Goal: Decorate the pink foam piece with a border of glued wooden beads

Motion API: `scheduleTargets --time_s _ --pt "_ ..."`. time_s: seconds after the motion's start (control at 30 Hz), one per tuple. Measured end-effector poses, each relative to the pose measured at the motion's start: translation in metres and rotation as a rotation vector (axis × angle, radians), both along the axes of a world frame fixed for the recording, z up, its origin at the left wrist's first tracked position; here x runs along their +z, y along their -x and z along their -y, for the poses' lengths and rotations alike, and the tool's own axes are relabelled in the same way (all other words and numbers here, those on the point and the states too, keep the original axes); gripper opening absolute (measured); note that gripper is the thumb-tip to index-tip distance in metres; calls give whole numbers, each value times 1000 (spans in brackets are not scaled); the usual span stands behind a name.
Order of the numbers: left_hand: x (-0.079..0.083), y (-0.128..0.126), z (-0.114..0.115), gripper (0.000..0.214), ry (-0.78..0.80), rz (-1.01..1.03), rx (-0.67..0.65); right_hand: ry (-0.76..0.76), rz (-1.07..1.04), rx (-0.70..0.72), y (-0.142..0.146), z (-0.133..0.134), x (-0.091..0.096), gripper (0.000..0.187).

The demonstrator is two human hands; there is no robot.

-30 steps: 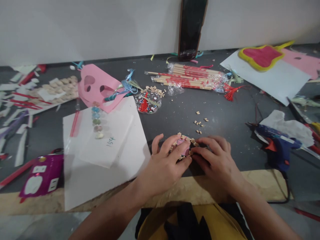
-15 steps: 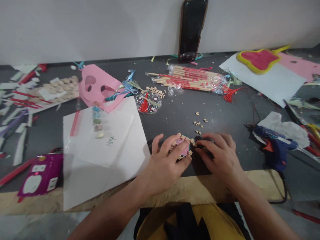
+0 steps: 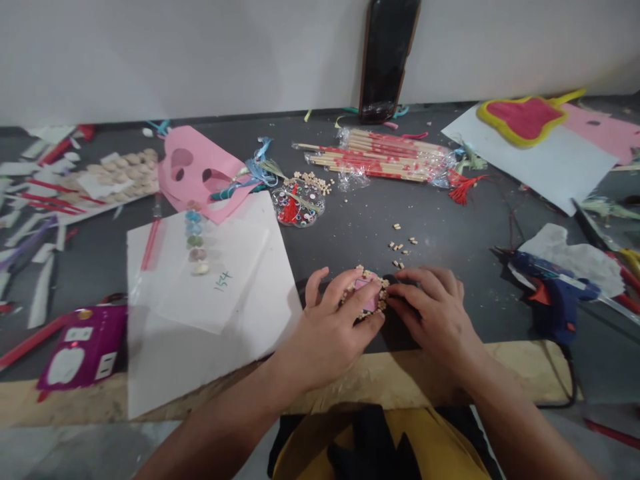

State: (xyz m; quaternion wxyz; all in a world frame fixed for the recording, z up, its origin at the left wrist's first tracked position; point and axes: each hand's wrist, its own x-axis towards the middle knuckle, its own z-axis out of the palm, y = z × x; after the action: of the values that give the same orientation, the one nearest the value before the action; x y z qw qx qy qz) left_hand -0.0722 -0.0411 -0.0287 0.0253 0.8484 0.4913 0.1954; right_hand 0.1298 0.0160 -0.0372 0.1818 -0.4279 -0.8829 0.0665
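Observation:
My left hand [image 3: 327,333] rests on the dark table with its fingers curled over a small pink piece ringed with tiny wooden beads [image 3: 369,298]. My right hand [image 3: 435,313] lies just to the right of that piece, its fingertips pressed against the beaded edge. Both hands hold the piece down near the table's front edge. A few loose wooden beads [image 3: 401,245] are scattered on the table just beyond my fingers.
White paper sheets [image 3: 210,300] lie left of my hands. A blue glue gun [image 3: 550,293] sits to the right. Farther back are a dish of googly eyes [image 3: 299,203], a pink mask [image 3: 197,173], bagged wooden sticks [image 3: 385,157] and a phone [image 3: 387,60] leaning on the wall.
My right hand shifted slightly left, closer against the beaded piece. My left hand has stayed in place on it.

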Motion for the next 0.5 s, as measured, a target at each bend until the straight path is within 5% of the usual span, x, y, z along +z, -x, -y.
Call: scheduleTargets --time_s 0.5 --pt "-2 0 -1 25 -10 31 -20 17 -43 -7 -5 -2 10 14"
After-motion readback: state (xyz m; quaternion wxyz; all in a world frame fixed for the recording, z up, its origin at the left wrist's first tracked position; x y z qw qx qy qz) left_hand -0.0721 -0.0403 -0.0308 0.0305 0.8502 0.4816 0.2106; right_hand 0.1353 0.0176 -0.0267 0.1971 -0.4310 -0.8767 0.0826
